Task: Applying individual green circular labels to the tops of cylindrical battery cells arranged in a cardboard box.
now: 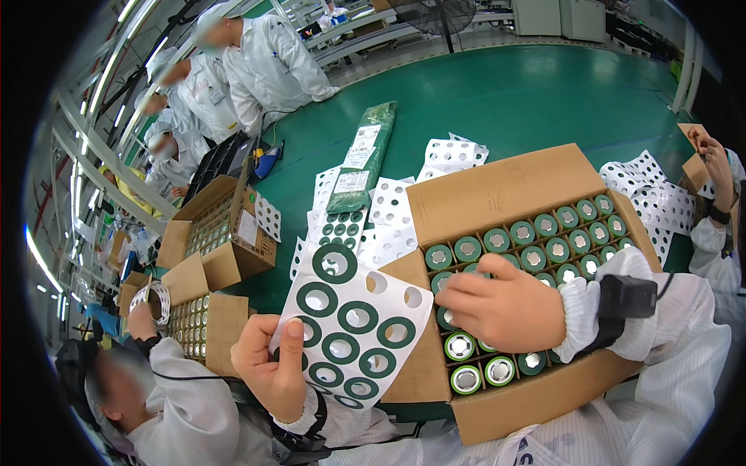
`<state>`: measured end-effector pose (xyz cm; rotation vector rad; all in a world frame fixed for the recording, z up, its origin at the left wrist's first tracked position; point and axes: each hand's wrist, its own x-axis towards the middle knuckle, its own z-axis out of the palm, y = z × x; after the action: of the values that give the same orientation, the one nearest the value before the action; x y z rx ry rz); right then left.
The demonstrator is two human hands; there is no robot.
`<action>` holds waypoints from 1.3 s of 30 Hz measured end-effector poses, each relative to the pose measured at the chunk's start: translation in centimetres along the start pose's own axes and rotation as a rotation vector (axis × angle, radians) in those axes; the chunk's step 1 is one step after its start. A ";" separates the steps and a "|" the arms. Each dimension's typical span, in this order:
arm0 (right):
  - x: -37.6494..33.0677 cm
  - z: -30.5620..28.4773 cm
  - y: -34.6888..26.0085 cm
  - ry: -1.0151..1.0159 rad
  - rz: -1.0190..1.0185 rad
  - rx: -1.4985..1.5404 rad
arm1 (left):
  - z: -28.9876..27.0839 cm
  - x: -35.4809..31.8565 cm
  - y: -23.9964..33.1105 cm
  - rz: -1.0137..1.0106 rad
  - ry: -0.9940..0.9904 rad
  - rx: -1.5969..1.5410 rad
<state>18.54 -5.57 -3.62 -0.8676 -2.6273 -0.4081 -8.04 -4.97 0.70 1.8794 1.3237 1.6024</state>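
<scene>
My left hand (273, 363) pinches a white backing sheet (398, 307) by its left edge, thumb on top. Dark green ring stickers (335, 264) cover most of the sheet, and a few spots near its upper right are bare holes. My right hand (509, 307) reaches over an open cardboard box (497, 186) of upright cylindrical battery cells (522, 232) in cardboard dividers. Its fingers are drawn together and point down at cells on the left side; whatever they hold is hidden. Far cells carry dark green rings on top; some near ones, like the bright green cell (500, 370), show bare pale tops.
Beyond the box lie a green wrapped packet (381, 124) and used perforated sheets (392, 203) on the green table. Further cell boxes (252, 248) stand at left. Co-workers sit close by at lower left (194, 396) and right (715, 241); several people stand far left.
</scene>
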 end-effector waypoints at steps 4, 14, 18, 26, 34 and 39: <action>0.1 -0.3 -0.1 0.094 -0.043 -0.037 | 0.1 0.0 -0.1 0.006 -0.028 -0.021; -0.1 -0.7 1.2 0.039 -0.074 0.257 | -0.3 -0.1 -0.1 0.032 -0.019 -0.003; 0.0 -1.1 2.2 0.125 -0.071 0.393 | -0.1 0.0 0.0 0.030 -0.017 -0.016; 0.7 -3.1 2.4 0.337 0.389 0.628 | 1.2 -0.2 1.6 -0.011 -0.356 0.016; 1.0 -4.5 2.5 0.480 0.354 0.506 | 2.9 -0.1 1.9 -0.048 -0.538 0.031; 0.9 -4.7 2.3 0.462 0.325 0.368 | 3.3 -0.1 1.9 -0.031 -0.557 0.033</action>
<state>20.35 -5.02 1.39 -0.9210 -2.0071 -0.0258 -4.20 -5.02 1.03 2.0980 1.1228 0.9348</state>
